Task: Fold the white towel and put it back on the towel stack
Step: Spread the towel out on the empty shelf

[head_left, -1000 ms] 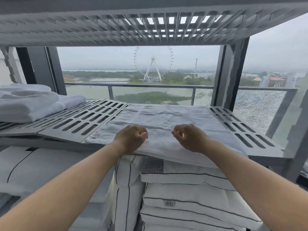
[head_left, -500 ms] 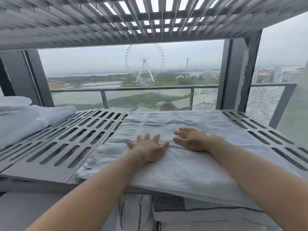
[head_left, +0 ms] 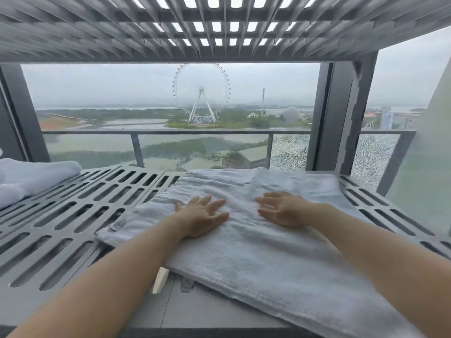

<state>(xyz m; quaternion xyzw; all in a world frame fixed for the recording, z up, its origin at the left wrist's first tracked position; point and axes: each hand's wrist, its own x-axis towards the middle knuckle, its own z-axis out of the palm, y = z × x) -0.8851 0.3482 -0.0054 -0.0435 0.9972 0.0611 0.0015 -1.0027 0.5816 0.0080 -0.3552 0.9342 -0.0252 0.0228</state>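
I see the white towel (head_left: 280, 259) spread flat over the right half of the grey slotted shelf (head_left: 73, 223), doubled into a broad rectangle whose near edge hangs a little past the shelf's front lip; its terry surface is lightly rippled toward the far end, and a small sewn label (head_left: 119, 223) sits at its left corner. Both my forearms reach in from the bottom of the frame and meet over the towel's middle. My left hand (head_left: 200, 219) lies palm down on the cloth with the fingers released and fanned, pointing up and to the right. My right hand (head_left: 284, 211) lies flat just beside it, fingers loose and spread, pointing left toward the other hand; the two are apart, with a strip of bare towel between them, and neither pinches any fabric. At the far left the towel stack (head_left: 26, 178) rests on the same shelf, well apart from the spread towel, and is cut off by the frame edge. A small pale tag (head_left: 160, 280) juts out under the towel's near-left edge; I cannot make out what it is. The fingertips are slightly blurred.
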